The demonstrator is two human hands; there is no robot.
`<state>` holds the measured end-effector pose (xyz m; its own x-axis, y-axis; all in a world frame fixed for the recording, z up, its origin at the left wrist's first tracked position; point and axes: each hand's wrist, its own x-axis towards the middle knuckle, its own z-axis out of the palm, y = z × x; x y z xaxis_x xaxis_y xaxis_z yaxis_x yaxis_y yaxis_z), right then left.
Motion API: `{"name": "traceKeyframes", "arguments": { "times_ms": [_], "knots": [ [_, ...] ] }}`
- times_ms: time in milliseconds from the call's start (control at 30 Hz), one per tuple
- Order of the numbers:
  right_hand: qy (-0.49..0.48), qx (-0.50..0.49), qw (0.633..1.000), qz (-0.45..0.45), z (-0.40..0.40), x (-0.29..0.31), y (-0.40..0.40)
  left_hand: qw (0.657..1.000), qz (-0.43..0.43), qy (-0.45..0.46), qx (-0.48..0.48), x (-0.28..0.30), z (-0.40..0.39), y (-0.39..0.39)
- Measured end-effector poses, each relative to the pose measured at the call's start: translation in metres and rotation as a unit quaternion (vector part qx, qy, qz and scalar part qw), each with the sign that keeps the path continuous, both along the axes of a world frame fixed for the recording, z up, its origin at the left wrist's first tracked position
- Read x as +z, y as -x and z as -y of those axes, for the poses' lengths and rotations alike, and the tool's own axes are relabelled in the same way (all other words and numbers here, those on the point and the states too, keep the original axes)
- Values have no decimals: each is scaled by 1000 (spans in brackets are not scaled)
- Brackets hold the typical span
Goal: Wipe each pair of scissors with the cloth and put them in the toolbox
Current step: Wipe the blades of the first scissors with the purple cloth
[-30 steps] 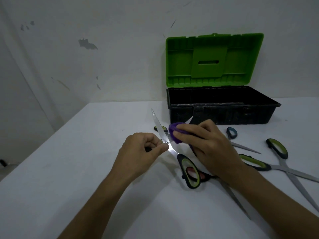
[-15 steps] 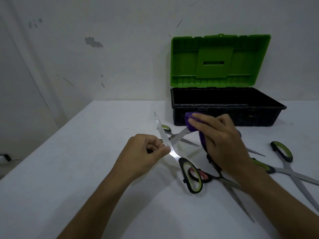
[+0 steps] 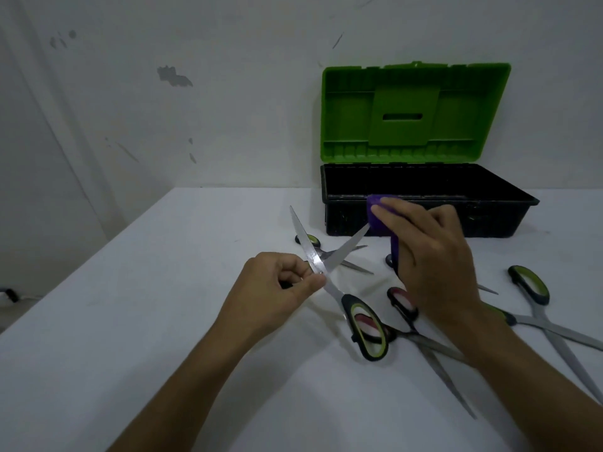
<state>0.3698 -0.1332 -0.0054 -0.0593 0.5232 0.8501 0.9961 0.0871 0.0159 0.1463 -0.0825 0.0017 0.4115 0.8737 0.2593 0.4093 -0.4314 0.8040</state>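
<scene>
Head view, dim light; white table [image 3: 137, 321] against a marked white wall [image 3: 195, 109].

Left hand [image 3: 277, 291] at centre frame, fingers curled, pinching the held scissors [image 3: 321, 272] at the pivot between thumb and forefinger; blades spread in a V, one pointing to 11 o'clock, the other to 1 o'clock; its black-and-green handle loop [image 3: 368, 331] lies at 5 o'clock from the pinch, low over the table; contact with the table cannot be told.

Behind the V, at 12 o'clock from the left hand, a small pair of scissors [image 3: 329, 252] lies flat, green-lined handle to the left.

Right hand [image 3: 427, 256] holds the purple cloth [image 3: 375, 210], fingers curled round it; cloth sits at the tip of the 1 o'clock blade, touching or just beside it.

Under the right wrist a red-handled pair [image 3: 404, 305] lies on the table, blades running to 5 o'clock.

Toolbox [image 3: 424, 220] at 12 o'clock from the right hand, against the wall; black tray, green lid [image 3: 414, 112] standing upright and open; inside too dark to read.

At far right a large green-handled pair [image 3: 535, 295] lies opened wide, blades crossing toward 4 o'clock.
</scene>
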Motion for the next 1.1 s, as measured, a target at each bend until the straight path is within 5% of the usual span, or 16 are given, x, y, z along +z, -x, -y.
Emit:
{"name": "traceKeyframes", "arguments": {
  "times_ms": [200, 367, 467, 700, 933, 1100],
  "knots": [
    [63, 138, 982, 114, 2, -14, 24, 1000, 0, 26, -3, 0, 2, -1],
    [40, 0, 999, -35, -6, -6, -1, 993, 33, 108, -29, 4, 1, 6],
    [10, -13, 999, -44, 2, -5, -8, 994, 28, 102, -18, 3, 2, 4],
    [97, 157, 979, 91, 6, -14, 28, 997, 8, 76, 1, 1, 0, 5],
    [31, 35, 999, -1, 0, -4, 1, 984, 38, 169, -40, 3, -1, 6],
    [76, 174, 976, 108, 7, -13, 28, 989, 39, 137, -35, 3, 0, 6]
  ]
}}
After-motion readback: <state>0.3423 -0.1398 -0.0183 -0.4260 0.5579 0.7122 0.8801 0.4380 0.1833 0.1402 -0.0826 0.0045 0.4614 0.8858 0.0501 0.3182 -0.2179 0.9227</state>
